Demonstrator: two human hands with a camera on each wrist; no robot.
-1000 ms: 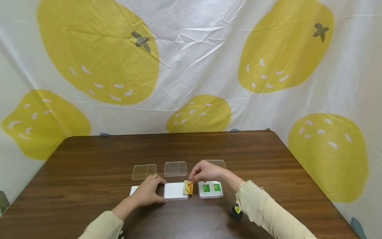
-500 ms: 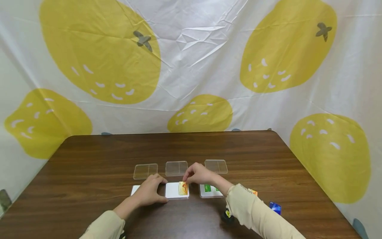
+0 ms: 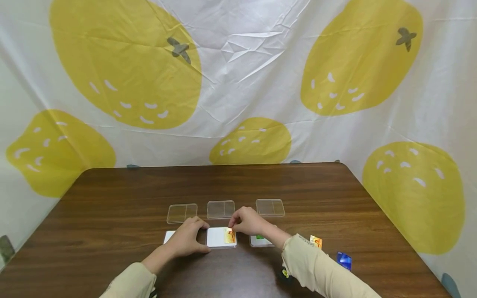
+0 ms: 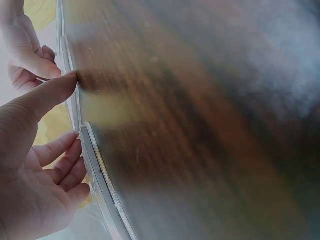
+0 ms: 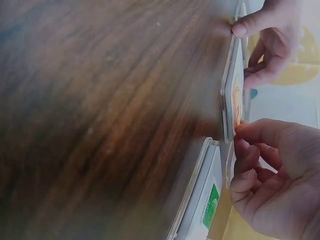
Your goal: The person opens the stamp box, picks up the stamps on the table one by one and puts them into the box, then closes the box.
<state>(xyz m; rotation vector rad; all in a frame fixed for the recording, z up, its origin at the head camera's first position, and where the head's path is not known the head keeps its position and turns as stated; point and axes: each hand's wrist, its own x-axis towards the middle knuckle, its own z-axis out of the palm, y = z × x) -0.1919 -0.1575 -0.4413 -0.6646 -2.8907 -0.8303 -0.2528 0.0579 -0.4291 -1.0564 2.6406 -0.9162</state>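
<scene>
A shallow white box (image 3: 215, 238) with a clear rim lies in the middle of the row. My left hand (image 3: 188, 238) holds its left end, the thumb at the near edge and fingers at the far edge. On the box's right half lies a small orange-and-yellow square card (image 3: 230, 236), seen edge-on in the right wrist view. My right hand (image 3: 249, 222) pinches this card's far right corner between thumb and forefinger. To the right is another white box (image 3: 266, 242) bearing green squares (image 5: 211, 207), partly hidden by my forearm. A third white box (image 3: 169, 236) shows behind my left hand.
Three clear lids lie behind the boxes: a left lid (image 3: 181, 213), a middle lid (image 3: 221, 210) and a right lid (image 3: 270, 207). Beside my right sleeve are another orange card (image 3: 316, 241) and a blue card (image 3: 344, 260). A lemon-print cloth (image 3: 249, 140) hangs behind the table.
My right hand has moved left, bringing the orange card from the box's right edge onto its right half. Shifting my right sleeve has uncovered the other orange card and the blue card.
</scene>
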